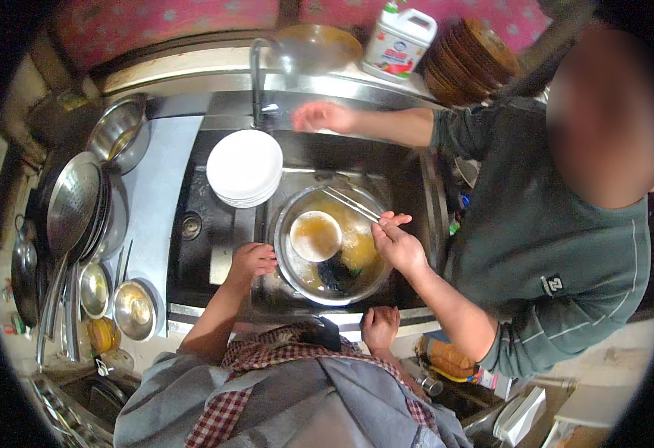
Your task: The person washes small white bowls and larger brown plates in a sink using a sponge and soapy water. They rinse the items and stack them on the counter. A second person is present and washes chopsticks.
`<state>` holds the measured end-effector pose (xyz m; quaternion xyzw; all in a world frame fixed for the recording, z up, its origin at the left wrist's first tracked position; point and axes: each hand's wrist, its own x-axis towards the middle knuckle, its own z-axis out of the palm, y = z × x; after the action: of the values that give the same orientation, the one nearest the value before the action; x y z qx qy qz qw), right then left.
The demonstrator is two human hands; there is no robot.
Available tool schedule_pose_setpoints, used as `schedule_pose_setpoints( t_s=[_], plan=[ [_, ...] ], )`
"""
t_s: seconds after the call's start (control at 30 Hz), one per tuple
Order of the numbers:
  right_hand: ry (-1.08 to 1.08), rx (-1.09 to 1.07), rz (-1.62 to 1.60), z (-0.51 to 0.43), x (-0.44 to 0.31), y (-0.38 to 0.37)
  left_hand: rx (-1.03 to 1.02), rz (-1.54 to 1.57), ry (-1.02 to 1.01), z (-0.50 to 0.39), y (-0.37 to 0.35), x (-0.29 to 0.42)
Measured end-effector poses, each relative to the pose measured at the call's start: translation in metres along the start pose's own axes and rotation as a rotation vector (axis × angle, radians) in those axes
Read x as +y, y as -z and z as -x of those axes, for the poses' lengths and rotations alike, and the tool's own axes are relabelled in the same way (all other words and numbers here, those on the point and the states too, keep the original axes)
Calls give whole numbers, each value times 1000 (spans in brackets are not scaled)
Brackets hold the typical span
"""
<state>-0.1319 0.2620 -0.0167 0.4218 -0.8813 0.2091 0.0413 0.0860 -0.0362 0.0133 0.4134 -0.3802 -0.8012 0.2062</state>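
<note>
My left hand (254, 261) is beside the left rim of a large stainless steel basin (285, 275), its fingers slightly apart and nothing held. My right hand (381, 327) is curled at the sink's front edge, with nothing visible in it. Cloudy yellowish liquid fills the basin, which stands in the dark sink (411, 168). A white bowl (315, 249) with some of that liquid sits inside, near a dark cloth-like thing (335, 273). On the sink divider stands a stack of white plates (244, 165).
A co-worker (534, 224) at the right holds thin chopsticks (352, 204) over the basin and reaches near the faucet (257, 84). Strainers (74, 204) and steel bowls (134, 308) lie left. A detergent jug (398, 45) and stacked brown bowls (469, 61) stand behind.
</note>
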Motion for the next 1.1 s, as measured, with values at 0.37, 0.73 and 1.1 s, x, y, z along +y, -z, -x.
schedule_pose_setpoints(
  t_s=[0.37, 0.73, 1.1],
  plan=[
    [-8, -7, 39, 3, 3, -2, 24, -54, 47, -4, -5, -8],
    [-42, 4, 9, 4, 5, -1, 78, -145, 123, 1, -24, 0],
    [-43, 29, 2, 2, 1, 3, 20, -126, 82, 3, -26, -3]
  ],
)
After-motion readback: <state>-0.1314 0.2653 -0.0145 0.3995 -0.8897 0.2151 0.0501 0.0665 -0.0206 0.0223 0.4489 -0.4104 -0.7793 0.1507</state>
